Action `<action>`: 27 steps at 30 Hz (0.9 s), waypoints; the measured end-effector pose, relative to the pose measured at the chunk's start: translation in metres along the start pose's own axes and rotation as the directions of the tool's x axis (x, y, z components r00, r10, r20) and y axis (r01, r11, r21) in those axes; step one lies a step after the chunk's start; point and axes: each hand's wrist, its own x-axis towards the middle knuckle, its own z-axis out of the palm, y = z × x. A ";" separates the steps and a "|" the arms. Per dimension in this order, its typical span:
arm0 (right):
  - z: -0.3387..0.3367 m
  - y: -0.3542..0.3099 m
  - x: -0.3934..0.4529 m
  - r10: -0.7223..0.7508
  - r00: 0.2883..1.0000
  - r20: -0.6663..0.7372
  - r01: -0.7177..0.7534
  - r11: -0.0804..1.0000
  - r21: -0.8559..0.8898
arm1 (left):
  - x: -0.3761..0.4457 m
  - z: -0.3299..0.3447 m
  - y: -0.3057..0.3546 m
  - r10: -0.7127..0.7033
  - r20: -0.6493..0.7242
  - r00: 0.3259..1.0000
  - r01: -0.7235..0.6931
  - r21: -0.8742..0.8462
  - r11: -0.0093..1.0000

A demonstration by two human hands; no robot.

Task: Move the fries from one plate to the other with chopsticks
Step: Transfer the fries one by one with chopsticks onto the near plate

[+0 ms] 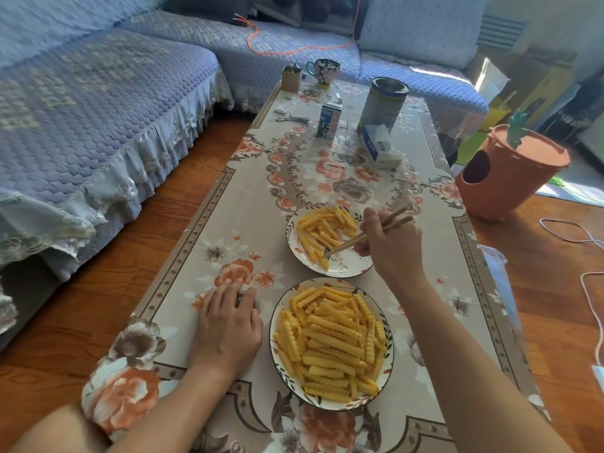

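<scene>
No legible text on the milk carton (pixel 329 120), tin (pixel 383 106) or tissue box (pixel 379 146).

Right hand (pixel 390 246) grips chopsticks (pixel 366 235), tips down on far plate (pixel 351 271) beside a fry (pixel 322 259). Far plate part filled with fries (pixel 327 223). Near plate (pixel 277 325), just in front, piled with fries. Left hand (pixel 227 325) lies flat on surface (pixel 228 197), left of near plate. Farther back: can (pixel 384 104), tissue box (pixel 379 147), carton (pixel 330 120), mug (pixel 323 70). Orange bin (pixel 510 173) on floor at right.
</scene>
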 end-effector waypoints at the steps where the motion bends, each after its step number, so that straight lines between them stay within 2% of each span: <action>1: 0.000 0.002 -0.002 -0.008 1.000 0.016 0.008 1.000 -0.006 | 0.000 0.000 0.000 0.001 0.000 1.000 -0.001 0.001 1.000; 4: -0.006 0.003 -0.006 -0.014 0.999 0.033 0.014 1.000 -0.001 | 0.001 0.000 0.000 -0.001 0.001 1.000 0.001 0.002 1.000; 8: -0.043 -0.009 -0.007 0.048 0.999 0.013 -0.049 0.987 0.152 | 0.000 0.001 0.000 0.001 -0.002 1.000 -0.001 0.007 1.000; 11: -0.074 -0.020 -0.009 0.079 0.991 0.106 -0.100 0.972 0.215 | 0.000 0.001 0.000 0.001 -0.007 1.000 -0.001 -0.001 1.000; 14: -0.081 -0.026 -0.014 0.086 0.972 0.218 -0.128 0.974 0.186 | 0.001 0.001 0.000 -0.002 -0.002 1.000 0.002 0.007 1.000; 17: -0.079 -0.026 -0.018 0.079 0.962 0.262 -0.120 0.982 0.144 | 0.000 0.001 0.000 -0.003 -0.003 1.000 0.003 0.004 1.000; 24: -0.078 -0.018 -0.002 0.057 0.992 0.111 -0.075 0.984 0.163 | 0.001 0.002 -0.001 -0.002 0.001 1.000 0.002 0.008 1.000; 27: -0.060 -0.012 0.004 0.069 0.992 0.103 -0.086 0.981 0.171 | 0.001 0.002 -0.001 -0.002 0.005 1.000 0.002 0.008 1.000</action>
